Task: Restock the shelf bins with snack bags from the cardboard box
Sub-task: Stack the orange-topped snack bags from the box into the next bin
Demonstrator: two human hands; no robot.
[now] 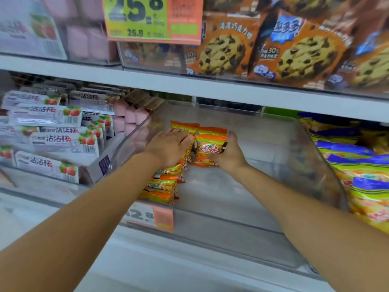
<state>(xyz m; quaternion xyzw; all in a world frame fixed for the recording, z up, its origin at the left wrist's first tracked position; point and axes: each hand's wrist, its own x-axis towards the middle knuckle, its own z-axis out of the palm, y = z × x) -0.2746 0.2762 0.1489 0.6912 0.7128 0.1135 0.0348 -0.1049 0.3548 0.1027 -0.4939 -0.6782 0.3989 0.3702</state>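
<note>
Shelf lettering: prices, a cookie brand, two snack names.

The green-and-orange price sign [147, 17] on the top bin shows "25.8" in large black digits with a smaller "26.8" beneath; its fine print is blurred. The cookie bags [305, 51] behind it carry "趣多多" on a blue burst, the first character partly cut off, and "30%" beside the cookie picture; the other characters are too soft to read. The white strawberry boxes [63, 142] at the left repeat "沾沾杯" along their long sides, next to unreadable barcodes. The orange snack bag [208, 148] in the clear middle bin bears "咪咪" in red. The price tag [155, 216] on that bin's front shows "2.8", its start hidden by a forearm.
</note>
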